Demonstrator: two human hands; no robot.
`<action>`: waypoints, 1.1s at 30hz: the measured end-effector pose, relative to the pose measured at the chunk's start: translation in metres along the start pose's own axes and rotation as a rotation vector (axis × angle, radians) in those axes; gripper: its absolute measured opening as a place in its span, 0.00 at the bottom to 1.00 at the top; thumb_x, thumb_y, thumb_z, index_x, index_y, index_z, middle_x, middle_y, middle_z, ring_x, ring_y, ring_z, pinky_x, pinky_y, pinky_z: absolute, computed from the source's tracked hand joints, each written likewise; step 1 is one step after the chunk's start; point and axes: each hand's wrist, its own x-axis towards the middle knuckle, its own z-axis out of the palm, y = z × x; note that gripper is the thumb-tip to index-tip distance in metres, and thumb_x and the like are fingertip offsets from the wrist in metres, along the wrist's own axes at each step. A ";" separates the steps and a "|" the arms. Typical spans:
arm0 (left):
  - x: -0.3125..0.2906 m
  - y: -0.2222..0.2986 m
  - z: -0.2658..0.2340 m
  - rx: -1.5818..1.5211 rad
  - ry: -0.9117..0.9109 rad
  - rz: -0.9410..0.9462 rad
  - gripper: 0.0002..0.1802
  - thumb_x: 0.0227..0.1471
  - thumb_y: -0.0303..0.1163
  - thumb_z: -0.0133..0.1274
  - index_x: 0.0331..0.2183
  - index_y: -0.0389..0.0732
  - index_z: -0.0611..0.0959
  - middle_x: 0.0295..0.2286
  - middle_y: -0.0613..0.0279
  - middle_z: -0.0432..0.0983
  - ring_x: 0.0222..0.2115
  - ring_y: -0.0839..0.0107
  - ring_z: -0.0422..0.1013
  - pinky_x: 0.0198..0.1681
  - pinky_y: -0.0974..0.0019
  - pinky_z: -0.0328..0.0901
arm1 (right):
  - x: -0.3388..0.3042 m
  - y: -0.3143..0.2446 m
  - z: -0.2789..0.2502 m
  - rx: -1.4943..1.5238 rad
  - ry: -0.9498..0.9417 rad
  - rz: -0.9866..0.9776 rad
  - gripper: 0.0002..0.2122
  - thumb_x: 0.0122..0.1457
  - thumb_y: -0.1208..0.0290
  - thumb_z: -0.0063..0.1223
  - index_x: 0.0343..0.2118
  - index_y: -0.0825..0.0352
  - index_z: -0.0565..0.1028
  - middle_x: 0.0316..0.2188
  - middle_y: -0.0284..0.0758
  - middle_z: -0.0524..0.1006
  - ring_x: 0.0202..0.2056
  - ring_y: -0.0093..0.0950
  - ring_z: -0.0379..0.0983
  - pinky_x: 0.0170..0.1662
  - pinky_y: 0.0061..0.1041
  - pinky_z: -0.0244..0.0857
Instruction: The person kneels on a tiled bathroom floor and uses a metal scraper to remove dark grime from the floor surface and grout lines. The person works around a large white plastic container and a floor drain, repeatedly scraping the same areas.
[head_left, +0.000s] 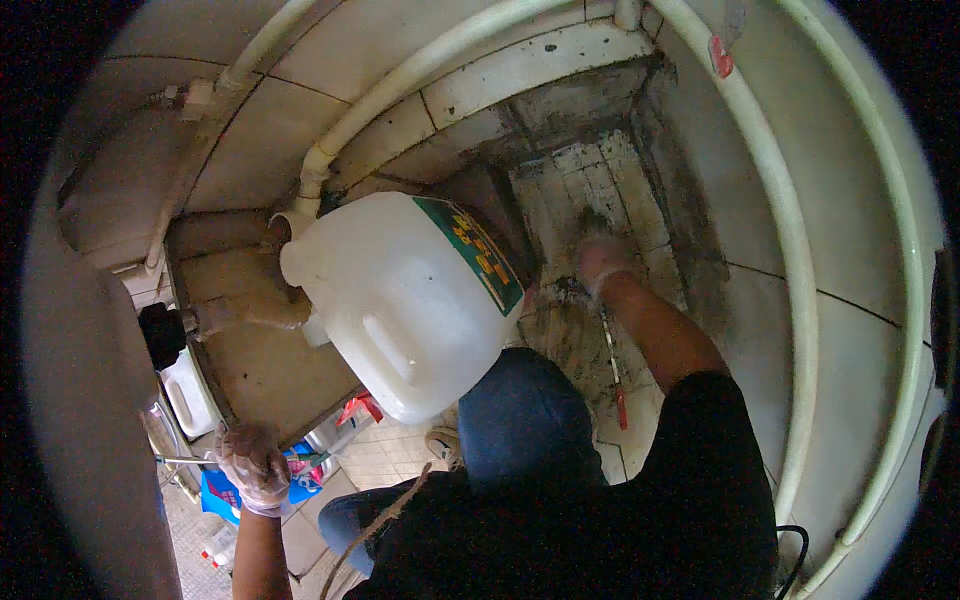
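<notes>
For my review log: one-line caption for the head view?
Gloved right hand scrubs the grimy tiled floor; gloved left hand rests beside a large white jug.

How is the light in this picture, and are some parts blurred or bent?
Head view: daylight falls on the white jug, which looks washed out; the right hand on the dirty floor tiles is blurred; the pipes bend with the fisheye rim; the corners are black.

Dark scrub brush (592, 222) — bristles down on grimy tiles (590, 180)

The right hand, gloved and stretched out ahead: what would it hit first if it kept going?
Probably the grimy tiled floor in the corner: the right hand already looks pressed near it, though depth is hard to judge.
</notes>
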 end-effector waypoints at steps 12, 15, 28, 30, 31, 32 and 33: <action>0.018 -0.022 -0.002 0.007 -0.048 0.071 0.13 0.46 0.35 0.52 0.37 0.48 0.81 0.38 0.59 0.75 0.42 0.54 0.71 0.49 0.43 0.64 | 0.075 -0.058 -0.072 -0.150 0.056 -0.366 0.15 0.59 0.66 0.54 0.48 0.64 0.80 0.55 0.45 0.75 0.54 0.42 0.74 0.56 0.47 0.68; 0.017 -0.024 0.004 0.015 -0.049 0.050 0.13 0.45 0.35 0.52 0.37 0.48 0.80 0.38 0.59 0.75 0.42 0.54 0.71 0.49 0.44 0.64 | 0.077 -0.055 -0.068 -0.220 0.075 -0.366 0.14 0.60 0.65 0.54 0.46 0.64 0.81 0.55 0.46 0.75 0.54 0.42 0.74 0.56 0.47 0.68; -0.009 -0.008 -0.056 -0.001 -0.010 0.034 0.11 0.53 0.36 0.50 0.38 0.45 0.81 0.40 0.57 0.75 0.45 0.53 0.70 0.54 0.40 0.62 | -0.164 0.036 0.084 0.348 0.160 0.290 0.18 0.62 0.63 0.53 0.51 0.68 0.77 0.48 0.47 0.78 0.49 0.45 0.76 0.51 0.41 0.72; -0.025 -0.008 -0.055 -0.021 0.040 0.019 0.13 0.50 0.34 0.50 0.39 0.45 0.81 0.38 0.56 0.76 0.44 0.52 0.70 0.54 0.40 0.62 | -0.184 0.028 0.093 0.344 0.139 0.319 0.18 0.63 0.63 0.53 0.52 0.68 0.77 0.48 0.47 0.78 0.49 0.46 0.76 0.51 0.42 0.72; -0.033 -0.012 -0.061 -0.012 0.034 0.031 0.14 0.49 0.34 0.50 0.39 0.45 0.81 0.38 0.56 0.76 0.44 0.52 0.70 0.54 0.40 0.61 | -0.191 0.024 0.092 0.343 0.136 0.318 0.19 0.63 0.62 0.53 0.52 0.68 0.77 0.48 0.47 0.78 0.49 0.46 0.76 0.51 0.42 0.72; -0.042 -0.016 -0.072 0.029 0.022 0.050 0.14 0.48 0.34 0.51 0.39 0.45 0.81 0.38 0.56 0.76 0.44 0.52 0.70 0.55 0.39 0.61 | -0.201 0.020 0.089 0.330 0.134 0.308 0.19 0.63 0.62 0.53 0.53 0.67 0.76 0.48 0.48 0.78 0.49 0.46 0.76 0.51 0.42 0.72; -0.053 -0.020 -0.088 0.051 -0.053 0.053 0.15 0.46 0.34 0.52 0.39 0.46 0.81 0.38 0.57 0.76 0.45 0.52 0.70 0.57 0.38 0.60 | -0.213 0.016 0.084 0.322 0.135 0.292 0.19 0.63 0.62 0.53 0.53 0.67 0.76 0.48 0.48 0.78 0.49 0.47 0.76 0.51 0.43 0.72</action>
